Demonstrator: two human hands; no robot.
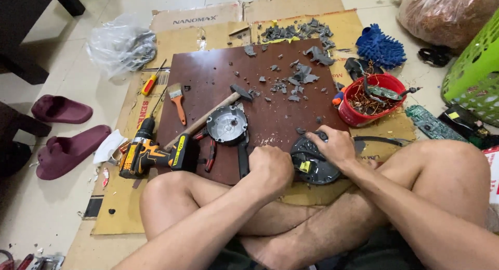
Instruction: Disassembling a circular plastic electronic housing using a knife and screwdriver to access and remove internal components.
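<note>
I sit cross-legged on the floor at a dark brown board (208, 77). My right hand (335, 145) grips the top edge of a round black motor part (312, 168) with a yellow tag, lying at the board's near right corner. My left hand (271, 166) is closed in a fist just left of that part, against its rim; I cannot tell whether it holds anything. A second round grey motor housing (227, 124) lies on the board beside a wooden-handled hammer (205, 119) and red-handled pliers (210, 154).
A yellow-black cordless drill (148, 150), paintbrush (178, 101) and red screwdriver (150, 83) lie at left. Grey broken fragments (299, 75) scatter the board. A red bowl (369, 99) of wire scraps, blue mitt (380, 46), green basket (473, 72), circuit board (430, 125) and maroon slippers (67, 145) surround me.
</note>
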